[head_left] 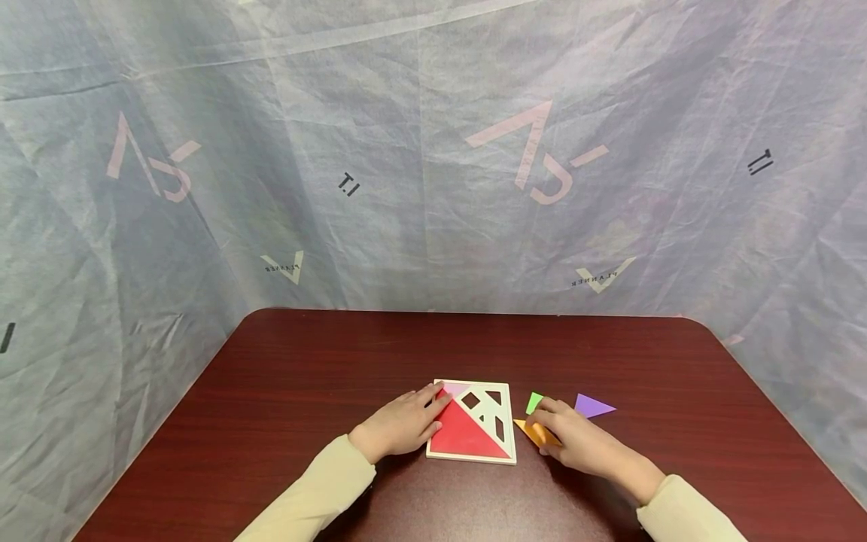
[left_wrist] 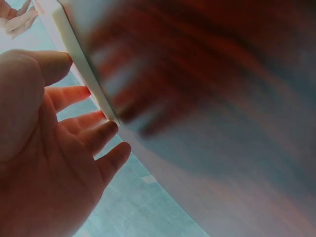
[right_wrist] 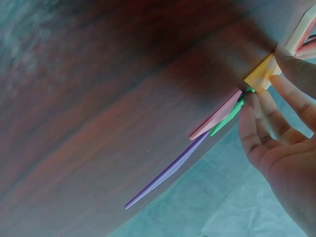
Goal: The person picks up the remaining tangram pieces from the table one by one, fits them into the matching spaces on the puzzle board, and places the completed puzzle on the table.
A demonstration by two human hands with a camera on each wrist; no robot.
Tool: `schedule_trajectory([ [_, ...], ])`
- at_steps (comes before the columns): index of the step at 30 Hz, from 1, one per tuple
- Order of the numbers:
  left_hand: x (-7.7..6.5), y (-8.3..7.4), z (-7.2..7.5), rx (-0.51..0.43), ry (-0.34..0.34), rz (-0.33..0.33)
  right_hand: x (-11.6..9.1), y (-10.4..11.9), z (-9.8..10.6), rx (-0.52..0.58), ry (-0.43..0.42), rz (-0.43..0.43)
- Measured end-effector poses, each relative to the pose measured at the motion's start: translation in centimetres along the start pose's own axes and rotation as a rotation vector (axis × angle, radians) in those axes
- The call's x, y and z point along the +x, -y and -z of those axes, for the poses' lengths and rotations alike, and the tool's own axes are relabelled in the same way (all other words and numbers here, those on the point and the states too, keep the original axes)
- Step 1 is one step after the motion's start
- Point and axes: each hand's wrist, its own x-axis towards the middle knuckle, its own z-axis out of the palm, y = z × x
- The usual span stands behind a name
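Left hand (head_left: 400, 425) relaxed on one board (head_left: 491, 412), right hand (head_left: 574, 438) pinching one orange triangle (right_wrist: 261, 73).
Three loose pieces (head_left: 592, 406) beside it; cloth (head_left: 433, 241) beyond: "PLANNER" twice, mirrored.

Lit softly and rather evenly in the head view, with a pale glare on the table (head_left: 305, 361) near its front edge and dark shadows under the hands (head_left: 403, 423). Mostly sharp there, also on the printed cloth (head_left: 379, 150) behind. Hazy and bluish in the left wrist view, overbright at the upper left, with a blurred, dark reflection across the table. Dimmer in the right wrist view, with smeared grain and a heavy dark patch toward the top.
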Motion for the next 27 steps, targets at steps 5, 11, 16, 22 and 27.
schedule_trajectory([
  [5, -0.01, 0.01, 0.05, 0.002, -0.006, -0.003, 0.10, -0.07, 0.03, 0.033, -0.004, 0.012],
  [11, 0.04, 0.05, -0.09, 0.015, -0.013, -0.008, 0.19, -0.19, 0.02, 0.065, 0.003, 0.012],
  [16, 0.03, 0.03, -0.16, 0.017, -0.015, -0.009, 0.21, -0.13, -0.02, 0.062, -0.008, 0.024],
  [22, 0.00, -0.01, -0.10, 0.021, -0.011, -0.005, 0.34, -0.08, -0.03, 0.064, -0.039, 0.085],
  [27, 0.01, -0.02, -0.07, 0.016, -0.007, -0.001, 0.39, -0.09, 0.00, 0.056, -0.055, 0.096],
])
